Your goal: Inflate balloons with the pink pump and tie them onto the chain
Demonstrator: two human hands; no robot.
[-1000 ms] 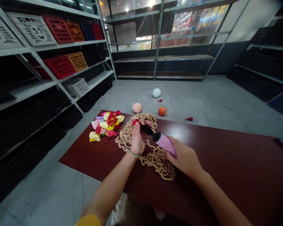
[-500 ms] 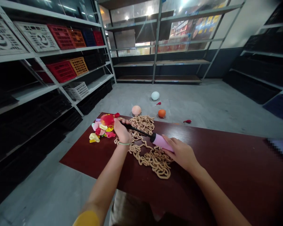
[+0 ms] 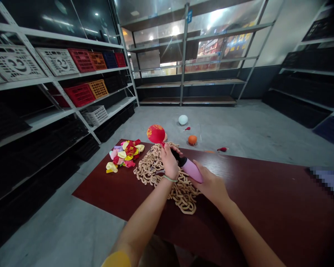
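Observation:
My left hand (image 3: 169, 162) is closed round the black front end of a hand pump, pinching the neck of a red balloon (image 3: 156, 134) with gold print that stands partly inflated above it. My right hand (image 3: 210, 184) grips the pink barrel of the pump (image 3: 192, 169). Both hands hover over a heap of tan chain links (image 3: 153, 171) on the dark red table (image 3: 267, 207). A pile of flat coloured balloons (image 3: 125, 155) lies to the left of the chain.
On the grey floor beyond the table lie a white balloon (image 3: 183, 119), an orange balloon (image 3: 192, 139) and small red scraps (image 3: 222, 149). Metal shelving with red, orange and white crates (image 3: 80, 92) lines the left side; bare shelves stand at the back and right.
The pump rod was pulled out, then pushed back in. The red balloon has swollen from a limp scrap to a small round ball, and my left hand returned toward the pump.

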